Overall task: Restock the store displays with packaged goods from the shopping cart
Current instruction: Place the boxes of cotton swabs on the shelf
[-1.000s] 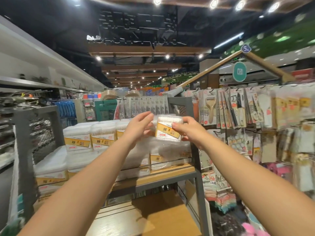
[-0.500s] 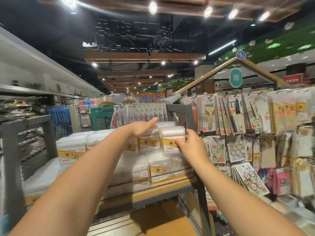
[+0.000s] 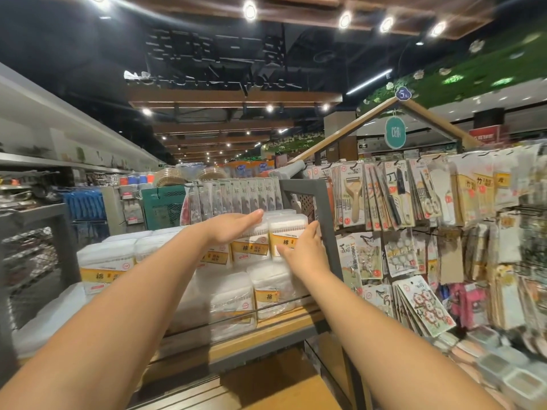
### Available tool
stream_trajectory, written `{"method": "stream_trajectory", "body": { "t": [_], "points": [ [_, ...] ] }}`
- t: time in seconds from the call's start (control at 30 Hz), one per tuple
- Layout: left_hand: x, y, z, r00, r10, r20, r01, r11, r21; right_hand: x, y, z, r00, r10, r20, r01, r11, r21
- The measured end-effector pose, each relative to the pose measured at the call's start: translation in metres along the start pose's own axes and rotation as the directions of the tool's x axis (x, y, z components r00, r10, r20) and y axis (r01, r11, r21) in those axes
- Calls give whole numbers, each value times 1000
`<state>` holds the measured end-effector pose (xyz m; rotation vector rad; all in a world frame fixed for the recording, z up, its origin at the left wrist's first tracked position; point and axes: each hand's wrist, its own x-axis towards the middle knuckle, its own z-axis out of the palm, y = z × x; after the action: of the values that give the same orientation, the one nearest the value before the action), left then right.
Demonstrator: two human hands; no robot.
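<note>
Both hands are up at the top row of the wooden display shelf [image 3: 275, 321]. The left hand [image 3: 228, 229] lies flat, fingers straight and together, its grip spread over the top of a clear cotton swab box [image 3: 251, 247]. The right hand [image 3: 305, 250] presses the front and right side of the end cotton swab box [image 3: 285, 229], fingers stretched up its edge, just beside the grey shelf post [image 3: 327, 232]. That box sits on stacked boxes, upright, yellow label forward. Hanging packaged utensils [image 3: 384, 196] fill the rack to the right.
</note>
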<state>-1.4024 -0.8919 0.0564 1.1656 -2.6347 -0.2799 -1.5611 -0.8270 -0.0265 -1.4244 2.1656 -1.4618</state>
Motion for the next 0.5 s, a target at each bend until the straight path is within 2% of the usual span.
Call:
{"method": "stream_trajectory", "body": {
  "t": [0.23,0.37,0.5],
  "points": [
    [-3,-1,2,1000,15,-12,-15,1000,-2,30,-6,-2,984,96,153,-99,995,14],
    [-10,5,6,994,60,-87,-52,995,90,27,-5,-2,991,60,119,-66,997,45],
    [-16,0,9,947,186,-264,-148,977,156,4,4,-13,999,-3,42,-3,988,154]
  ]
}}
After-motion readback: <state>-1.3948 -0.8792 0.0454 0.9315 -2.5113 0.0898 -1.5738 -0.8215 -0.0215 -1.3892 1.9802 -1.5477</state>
